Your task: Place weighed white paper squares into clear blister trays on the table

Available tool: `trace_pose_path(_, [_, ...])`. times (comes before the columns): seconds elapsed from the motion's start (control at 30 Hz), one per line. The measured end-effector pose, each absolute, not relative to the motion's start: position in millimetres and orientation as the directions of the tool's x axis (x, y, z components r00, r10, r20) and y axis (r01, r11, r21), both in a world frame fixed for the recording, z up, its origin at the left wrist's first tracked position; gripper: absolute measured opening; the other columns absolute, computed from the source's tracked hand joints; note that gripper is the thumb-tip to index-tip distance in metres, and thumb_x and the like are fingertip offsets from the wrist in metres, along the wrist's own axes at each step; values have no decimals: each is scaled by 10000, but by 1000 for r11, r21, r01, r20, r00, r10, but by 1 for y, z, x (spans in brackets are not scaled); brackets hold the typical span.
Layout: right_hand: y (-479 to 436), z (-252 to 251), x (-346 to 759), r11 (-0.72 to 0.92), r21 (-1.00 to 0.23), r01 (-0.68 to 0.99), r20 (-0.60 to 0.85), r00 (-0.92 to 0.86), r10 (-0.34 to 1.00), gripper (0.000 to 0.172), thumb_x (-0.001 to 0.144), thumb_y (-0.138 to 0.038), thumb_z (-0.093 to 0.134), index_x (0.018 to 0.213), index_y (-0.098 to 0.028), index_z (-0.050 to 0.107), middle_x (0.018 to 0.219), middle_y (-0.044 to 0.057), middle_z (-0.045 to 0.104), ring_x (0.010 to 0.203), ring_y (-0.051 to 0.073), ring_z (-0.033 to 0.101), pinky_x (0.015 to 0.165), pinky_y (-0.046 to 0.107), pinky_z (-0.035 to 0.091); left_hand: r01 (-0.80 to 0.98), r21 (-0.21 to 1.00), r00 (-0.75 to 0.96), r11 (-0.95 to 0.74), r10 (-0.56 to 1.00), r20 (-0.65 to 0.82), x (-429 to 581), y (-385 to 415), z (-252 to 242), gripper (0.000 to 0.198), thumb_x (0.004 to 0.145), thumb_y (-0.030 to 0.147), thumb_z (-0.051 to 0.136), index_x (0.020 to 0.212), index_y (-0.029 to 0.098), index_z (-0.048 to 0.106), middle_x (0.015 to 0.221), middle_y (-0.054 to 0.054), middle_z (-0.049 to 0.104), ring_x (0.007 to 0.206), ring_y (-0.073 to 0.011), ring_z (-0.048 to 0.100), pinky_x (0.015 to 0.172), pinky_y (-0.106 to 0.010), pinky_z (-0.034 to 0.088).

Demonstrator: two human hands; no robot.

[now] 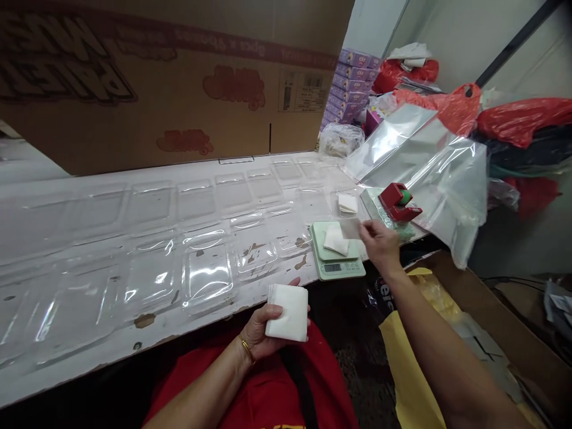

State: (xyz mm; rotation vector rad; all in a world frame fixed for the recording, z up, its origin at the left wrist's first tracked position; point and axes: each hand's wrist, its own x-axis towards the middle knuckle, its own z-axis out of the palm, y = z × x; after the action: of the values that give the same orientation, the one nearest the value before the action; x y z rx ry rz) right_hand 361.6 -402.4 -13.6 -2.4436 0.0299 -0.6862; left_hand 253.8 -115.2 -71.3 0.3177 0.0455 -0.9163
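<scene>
My left hand (263, 325) is wrapped round a stack of white square sheets (288, 313), held over my lap in front of the table edge. My right hand (379, 238) pinches a thin, see-through sheet (351, 228) by its edge, above the right side of a pale green digital scale (337, 270). Several white square sheets (336, 239) lie loosely piled on the scale's plate. Behind the scale, a smaller pile of white squares (347, 204) rests in a clear plastic tray.
Rows of clear plastic trays (208, 262) cover the white table (111, 351). A large cardboard box (179, 113) stands at the back. Right of the scale sits a red tape dispenser (397, 204), beside clear plastic bags (438, 173). An open carton (482, 298) is below right.
</scene>
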Motion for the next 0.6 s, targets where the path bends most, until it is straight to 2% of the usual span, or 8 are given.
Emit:
trace_pose_path(0.03, [-399,-19,364,-911,-386,143,495,866,-74,232,826,-338,465,748,-158,589,682,43,598,624,138,518,582,231,349,784,260,613,563,-770,-179,253,-115,-71,793,714,193,479,1387,264,64,1107,-140,557,949,-287,572,788,-466,407])
trace_pose_path(0.1, [-386,-30,363,-977,-107,187,444,888,121,259,856,-306,413,730,-156,583,699,69,605,665,157,526,588,240,329,782,276,613,558,-767,-186,253,-115,-69,799,716,189,475,1387,275,51,1116,-143,555,943,-289,576,781,-470,409])
trace_pose_path(0.13, [-379,-36,361,-976,-20,218,395,898,193,269,865,-297,396,728,-156,579,708,78,606,684,164,527,594,244,324,783,282,612,555,-768,-188,253,-115,-68,800,715,188,475,1386,279,48,1116,-143,555,939,-288,579,778,-471,410])
trace_pose_path(0.2, [-369,-43,356,-964,47,260,336,905,260,260,871,-297,392,754,-156,577,735,83,612,722,174,532,626,252,329,783,290,611,550,-768,-192,253,-114,-66,804,714,188,477,1386,282,45,1116,-140,558,937,-285,581,776,-469,413])
trace_pose_path(0.3, [-371,-39,350,-963,-43,265,381,896,230,237,861,-327,427,842,-159,592,801,79,631,776,185,548,703,270,355,784,298,608,545,-769,-195,254,-114,-65,805,713,186,480,1387,274,47,1105,-136,563,953,-286,576,785,-469,411])
trace_pose_path(0.4, [-389,-23,346,-929,-267,256,486,868,100,242,856,-341,448,893,-162,606,894,71,646,846,187,568,772,284,386,786,295,604,543,-777,-180,254,-114,-68,798,713,187,483,1387,267,64,1093,-131,569,947,-287,578,783,-475,414])
trace_pose_path(0.5, [-405,-3,336,-848,-477,231,519,853,-60,229,855,-325,456,867,-170,623,876,53,654,825,172,589,758,282,424,787,291,601,544,-783,-163,254,-114,-70,791,712,181,486,1387,258,81,1085,-132,578,933,-283,584,783,-484,414])
trace_pose_path(0.6, [-396,14,313,-782,-572,249,516,850,-107,192,845,-296,476,875,-181,626,864,45,648,809,166,590,748,289,441,788,293,598,541,-785,-160,253,-115,-70,789,711,174,489,1387,258,92,1075,-129,586,927,-282,588,784,-485,416])
